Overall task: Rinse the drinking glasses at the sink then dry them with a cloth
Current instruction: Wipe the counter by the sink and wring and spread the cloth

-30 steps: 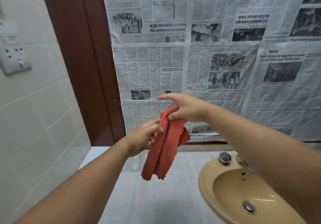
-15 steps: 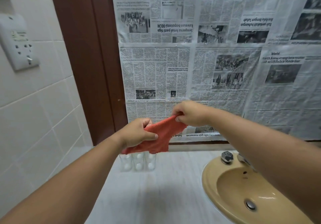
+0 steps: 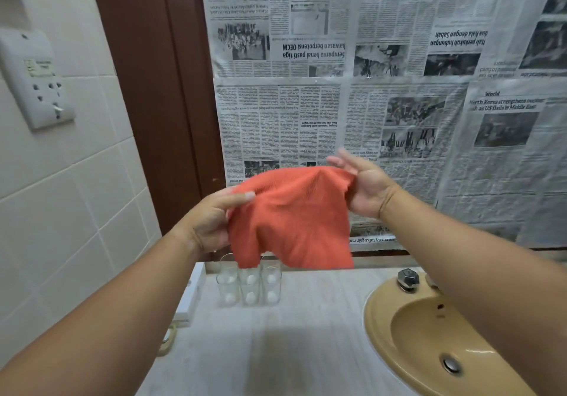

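An orange-red cloth point(image 3: 291, 217) hangs spread out in the air above the counter. My left hand point(image 3: 211, 220) pinches its left edge and my right hand point(image 3: 365, 190) grips its right upper corner, some fingers stretched out. Under the cloth, three clear drinking glasses point(image 3: 250, 285) stand upright in a row at the back of the pale counter point(image 3: 276, 349); the cloth hides their rims in part. The mustard-yellow sink point(image 3: 408, 328) lies at the lower right, with my right forearm across it.
A chrome tap knob point(image 3: 407, 279) sits on the sink's back rim and a drain point(image 3: 451, 364) in its bowl. Newspaper point(image 3: 368, 104) covers the wall behind. A brown door frame point(image 3: 159, 104) and a tiled wall with a white socket plate point(image 3: 36, 85) are at the left.
The cloth hung bunched from my right hand; both hands have pulled apart and spread it open. The view has tipped down, so the three glasses now show.
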Available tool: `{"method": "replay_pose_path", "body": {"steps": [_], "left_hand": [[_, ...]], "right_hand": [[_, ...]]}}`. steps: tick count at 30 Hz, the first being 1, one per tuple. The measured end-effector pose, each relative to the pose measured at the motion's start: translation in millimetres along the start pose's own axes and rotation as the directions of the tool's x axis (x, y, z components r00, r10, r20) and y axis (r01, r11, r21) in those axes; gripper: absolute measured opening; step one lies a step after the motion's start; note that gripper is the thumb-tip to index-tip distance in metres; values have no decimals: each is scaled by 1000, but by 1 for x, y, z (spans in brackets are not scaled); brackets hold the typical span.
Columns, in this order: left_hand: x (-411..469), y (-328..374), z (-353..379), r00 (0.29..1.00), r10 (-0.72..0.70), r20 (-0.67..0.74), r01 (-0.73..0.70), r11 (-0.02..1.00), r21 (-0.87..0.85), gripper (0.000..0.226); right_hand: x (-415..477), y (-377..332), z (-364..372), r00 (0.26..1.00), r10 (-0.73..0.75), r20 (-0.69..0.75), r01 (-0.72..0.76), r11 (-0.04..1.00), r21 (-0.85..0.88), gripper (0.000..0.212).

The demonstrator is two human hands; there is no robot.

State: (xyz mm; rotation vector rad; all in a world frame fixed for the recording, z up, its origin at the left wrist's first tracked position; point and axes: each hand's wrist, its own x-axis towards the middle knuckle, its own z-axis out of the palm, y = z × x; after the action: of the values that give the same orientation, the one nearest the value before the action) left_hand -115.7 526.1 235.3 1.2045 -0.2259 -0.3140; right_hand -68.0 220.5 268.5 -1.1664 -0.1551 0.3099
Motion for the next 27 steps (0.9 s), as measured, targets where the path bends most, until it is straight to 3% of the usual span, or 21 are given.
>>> {"method": "replay_pose_path", "body": {"steps": [2, 3, 6, 8, 10, 14, 19, 22, 25, 27], "left_hand": [[4, -5, 2, 993, -43, -113, 24, 986, -166, 35], [5, -13, -1, 979, -126, -162, 93, 976, -195, 34], [4, -45, -14, 903, -354, -245, 328, 934, -140, 29], [4, -56, -22, 874, -368, -318, 361, 929, -84, 24], [4, -55, -26, 878, -310, -364, 313, 948, -51, 25], [5, -36, -29, 904, -158, -398, 196, 979, 57, 21], [10, -18, -34, 890, 50, -452, 55, 975, 216, 17], [8, -13, -35, 871, 217, -441, -53, 933, 355, 19], [8, -11, -37, 797, 436, -418, -166, 823, 543, 15], [7, -5, -35, 743, 538, -397, -222, 758, 613, 20]], "right_hand": [[-3, 15, 2, 993, 71, 94, -89, 975, 202, 103], [-7, 32, 3, 984, 107, 142, -134, 970, 201, 108], [-16, 86, 1, 955, 297, 7, -297, 954, 49, 75], [-11, 107, -6, 931, 341, -128, -347, 938, -27, 42], [-8, 110, -9, 936, 282, -213, -297, 954, -46, 31], [-11, 95, -1, 976, 149, -159, -145, 989, 35, 44], [-5, 82, 3, 974, -83, -211, 87, 996, 9, 31], [-8, 75, 5, 933, -250, -260, 221, 966, -136, 17], [-16, 68, 10, 854, -457, -249, 343, 854, -391, 16], [-18, 62, 11, 815, -527, -241, 385, 803, -455, 18]]}}
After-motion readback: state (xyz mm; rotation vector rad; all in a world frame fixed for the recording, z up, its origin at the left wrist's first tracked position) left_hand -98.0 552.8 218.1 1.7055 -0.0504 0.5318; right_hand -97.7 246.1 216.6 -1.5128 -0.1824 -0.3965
